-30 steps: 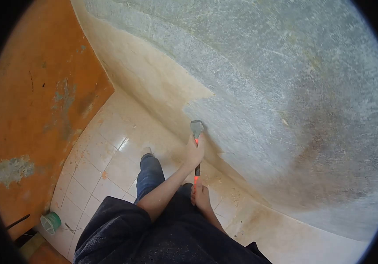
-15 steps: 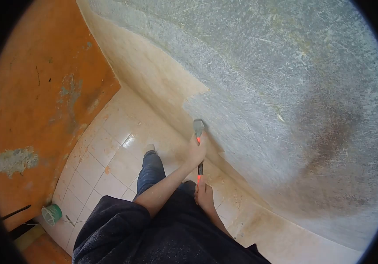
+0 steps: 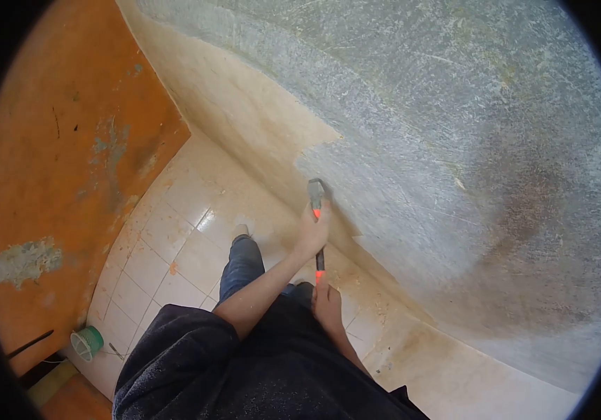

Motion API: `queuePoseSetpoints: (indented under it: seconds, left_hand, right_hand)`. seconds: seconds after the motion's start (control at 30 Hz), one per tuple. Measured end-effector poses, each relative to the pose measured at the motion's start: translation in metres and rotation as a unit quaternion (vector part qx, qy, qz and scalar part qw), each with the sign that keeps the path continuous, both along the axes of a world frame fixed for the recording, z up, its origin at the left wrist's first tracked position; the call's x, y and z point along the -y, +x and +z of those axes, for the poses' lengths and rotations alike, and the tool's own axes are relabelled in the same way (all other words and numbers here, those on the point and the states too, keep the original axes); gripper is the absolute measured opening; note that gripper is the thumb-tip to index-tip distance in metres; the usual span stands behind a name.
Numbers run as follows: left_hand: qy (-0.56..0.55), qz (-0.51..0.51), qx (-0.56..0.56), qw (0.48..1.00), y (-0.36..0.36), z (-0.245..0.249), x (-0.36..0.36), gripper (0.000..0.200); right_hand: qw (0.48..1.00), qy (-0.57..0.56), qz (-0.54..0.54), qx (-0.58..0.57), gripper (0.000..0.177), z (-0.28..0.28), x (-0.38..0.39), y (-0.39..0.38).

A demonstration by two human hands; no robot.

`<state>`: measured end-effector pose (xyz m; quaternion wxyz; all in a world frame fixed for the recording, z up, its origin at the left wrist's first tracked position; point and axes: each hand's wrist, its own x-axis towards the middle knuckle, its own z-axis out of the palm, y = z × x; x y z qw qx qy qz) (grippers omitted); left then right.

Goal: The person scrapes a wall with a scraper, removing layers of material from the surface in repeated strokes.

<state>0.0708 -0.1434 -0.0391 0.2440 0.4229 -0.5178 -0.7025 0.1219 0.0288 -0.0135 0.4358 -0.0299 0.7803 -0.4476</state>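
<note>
A long-handled scraper (image 3: 320, 260) with a black and orange handle and a flat grey head is held in both hands. My left hand (image 3: 312, 225) is closed round the handle just below the head. Lower down, near the handle's end, my right hand (image 3: 327, 306) grips it with curled fingers. The scraper's head overlaps the lower part of the wall (image 3: 412, 189), where a rough grey scraped surface meets a smooth cream band (image 3: 244, 84).
An orange wall (image 3: 48, 168) with flaking patches stands to the left. A green and white basket-like container (image 3: 87, 343) sits on the tiled floor (image 3: 167, 276) near it. Orange flakes and dust lie on the tiles around my feet.
The scraper and both hands have shifted slightly up in view, and the head sits a little further left against the wall. The view itself has moved a little. Both grips are unchanged.
</note>
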Motion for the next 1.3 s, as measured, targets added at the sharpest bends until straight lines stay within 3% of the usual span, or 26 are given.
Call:
queuePoseSetpoints:
  seconds: [0.07, 0.13, 0.37, 0.47, 0.63, 0.77, 0.87, 0.9, 0.97, 1.03, 1.17, 1.27, 1.3]
  left_hand:
    - [-0.010, 0.007, -0.030, 0.999, -0.003, 0.009, 0.003, 0.031]
    - [0.055, -0.005, -0.009, 0.998, 0.004, 0.018, 0.018, 0.025]
    - [0.013, -0.011, -0.039, 0.999, 0.000, 0.008, 0.003, 0.027]
    - [0.095, -0.050, -0.021, 0.994, 0.006, 0.008, 0.024, 0.029]
    - [0.009, -0.002, -0.032, 0.999, -0.001, 0.006, 0.008, 0.034]
    - [0.056, -0.051, -0.006, 0.997, 0.012, 0.002, 0.032, 0.039]
    - [0.035, -0.056, -0.004, 0.998, 0.008, 0.002, 0.018, 0.040]
    - [0.005, -0.043, -0.002, 0.999, 0.005, -0.005, 0.020, 0.040]
    - [-0.026, -0.033, 0.002, 0.999, 0.007, -0.006, 0.029, 0.040]
    - [0.075, -0.028, -0.026, 0.996, 0.012, 0.006, 0.041, 0.023]
    - [0.088, -0.023, -0.011, 0.996, 0.009, 0.023, 0.028, 0.023]
    - [0.111, -0.045, 0.025, 0.993, 0.011, 0.014, 0.043, 0.025]
    - [0.093, -0.031, 0.012, 0.995, 0.008, 0.006, 0.044, 0.028]
  right_hand:
    - [1.000, -0.002, -0.003, 0.026, 0.065, 0.004, 0.002, -0.004]
    - [0.999, 0.012, 0.024, -0.042, 0.064, -0.006, 0.014, 0.003]
    - [1.000, 0.008, -0.003, -0.028, 0.061, 0.009, 0.003, 0.007]
    - [0.999, -0.021, 0.001, -0.041, 0.061, -0.003, 0.024, 0.013]
    - [0.999, 0.023, 0.010, -0.027, 0.062, 0.010, 0.017, 0.007]
    - [0.998, 0.008, -0.008, -0.056, 0.063, -0.023, 0.021, 0.020]
    - [0.999, 0.024, -0.023, 0.018, 0.062, 0.019, 0.015, 0.016]
    - [1.000, 0.025, -0.014, -0.004, 0.061, 0.024, 0.021, 0.014]
    - [1.000, 0.021, -0.007, -0.019, 0.062, -0.005, 0.033, 0.021]
    - [0.997, 0.009, 0.005, -0.073, 0.063, -0.013, 0.038, 0.022]
    - [0.999, 0.045, -0.014, 0.007, 0.063, 0.027, 0.025, 0.013]
    - [0.996, 0.037, 0.034, -0.071, 0.061, -0.011, 0.042, 0.016]
    - [0.999, 0.014, 0.008, -0.042, 0.061, -0.010, 0.043, 0.021]
